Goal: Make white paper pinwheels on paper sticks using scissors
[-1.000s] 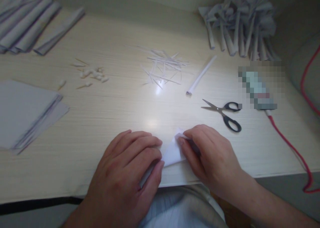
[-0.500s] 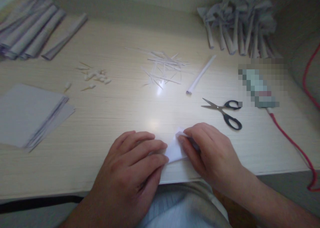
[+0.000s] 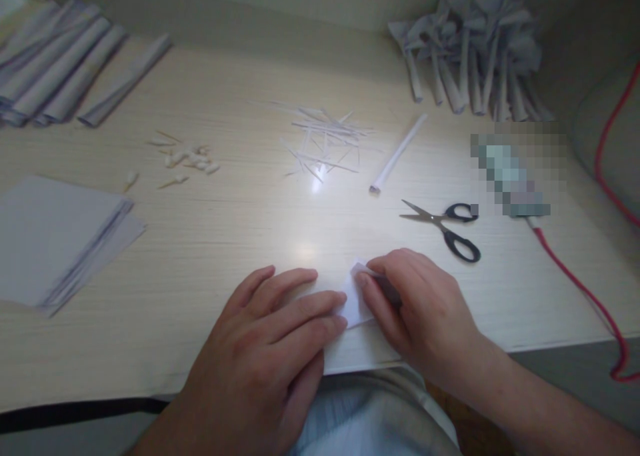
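A small white sheet of paper (image 3: 356,303) lies near the table's front edge, partly hidden by both hands. My left hand (image 3: 273,339) rests on its left side, fingers stretched out and pressing it flat. With thumb and index finger, my right hand (image 3: 417,296) pinches the paper's right part, which is rolled or folded over. Beyond the right hand lie black-handled scissors (image 3: 440,223) with blades apart. A thin rolled paper tube (image 3: 399,155) is behind them.
Several thin paper strips (image 3: 325,136) and cotton swab tips (image 3: 187,157) lie mid-table. A stack of paper squares (image 3: 60,236) sits left, with rolled papers (image 3: 65,69) behind. Paper flowers (image 3: 470,49) stand at the back right, near a blurred device (image 3: 510,176) with a red cable (image 3: 583,289).
My left hand's fingertips have slid slightly right across the paper, closer to the right hand. The right hand keeps its pinch. The whole view has shifted a little.
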`<state>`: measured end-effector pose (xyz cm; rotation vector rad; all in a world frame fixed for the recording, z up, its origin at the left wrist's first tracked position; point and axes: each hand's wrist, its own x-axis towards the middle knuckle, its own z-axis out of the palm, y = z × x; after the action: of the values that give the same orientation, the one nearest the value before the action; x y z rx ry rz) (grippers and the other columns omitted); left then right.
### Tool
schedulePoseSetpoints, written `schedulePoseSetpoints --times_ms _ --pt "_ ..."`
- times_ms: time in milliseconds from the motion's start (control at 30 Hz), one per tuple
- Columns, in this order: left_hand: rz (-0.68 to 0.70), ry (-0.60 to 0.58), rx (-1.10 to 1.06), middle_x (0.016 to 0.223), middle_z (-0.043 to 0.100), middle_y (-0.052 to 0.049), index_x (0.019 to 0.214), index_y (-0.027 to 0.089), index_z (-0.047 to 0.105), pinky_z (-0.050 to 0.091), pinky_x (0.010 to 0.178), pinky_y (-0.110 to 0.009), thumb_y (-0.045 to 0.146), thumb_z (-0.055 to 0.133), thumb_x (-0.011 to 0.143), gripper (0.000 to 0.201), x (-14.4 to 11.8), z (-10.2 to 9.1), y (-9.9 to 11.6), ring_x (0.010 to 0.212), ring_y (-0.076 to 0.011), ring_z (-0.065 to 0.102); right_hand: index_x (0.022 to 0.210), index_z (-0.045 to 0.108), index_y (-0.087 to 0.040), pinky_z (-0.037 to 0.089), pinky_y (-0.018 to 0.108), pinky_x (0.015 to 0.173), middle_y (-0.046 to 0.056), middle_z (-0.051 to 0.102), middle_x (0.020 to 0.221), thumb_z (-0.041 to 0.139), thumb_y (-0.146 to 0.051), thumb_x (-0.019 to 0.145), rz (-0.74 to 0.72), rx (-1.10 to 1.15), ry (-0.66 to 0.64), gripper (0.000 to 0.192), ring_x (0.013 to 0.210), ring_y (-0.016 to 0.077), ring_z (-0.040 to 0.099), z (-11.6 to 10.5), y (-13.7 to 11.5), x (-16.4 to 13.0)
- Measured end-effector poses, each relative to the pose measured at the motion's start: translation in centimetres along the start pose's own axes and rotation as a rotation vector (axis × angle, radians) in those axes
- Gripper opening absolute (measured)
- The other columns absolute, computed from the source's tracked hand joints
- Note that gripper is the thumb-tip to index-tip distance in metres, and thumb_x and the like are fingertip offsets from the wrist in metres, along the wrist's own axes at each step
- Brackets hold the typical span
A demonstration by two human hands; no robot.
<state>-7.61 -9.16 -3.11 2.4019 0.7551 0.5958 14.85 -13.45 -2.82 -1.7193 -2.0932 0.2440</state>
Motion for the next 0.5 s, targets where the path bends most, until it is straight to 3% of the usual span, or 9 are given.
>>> schedulePoseSetpoints --times_ms 367,500 --pt "-0.006 0.0 -0.017 0.128 0.074 0.009 0.115 0.032 0.074 0.04 0.108 -0.049 0.01 0.066 0.087 0.037 0.05 -0.08 -0.17 0.125 -0.0262 0.058 0.09 0.06 -0.018 0.044 0.035 0.069 0.005 0.065 0.078 0.056 -0.021 0.098 0.026 -0.025 0.036 0.009 0.073 0.0214 0.059 0.36 0.02 0.12" --pt "0.01 -0.025 -0.009 0.129 0.074 0.009 0.115 0.031 0.074 0.04 0.107 -0.048 0.012 0.066 0.088 0.034 0.34 -0.37 -0.19 0.125 -0.026 0.057 0.1 0.059 -0.017 0.047 0.036 0.072 0.007 0.068 0.087 0.06 -0.021 0.095 0.047 -0.035 0.097 0.007 0.078 0.0229 0.062 0.68 0.03 -0.11"
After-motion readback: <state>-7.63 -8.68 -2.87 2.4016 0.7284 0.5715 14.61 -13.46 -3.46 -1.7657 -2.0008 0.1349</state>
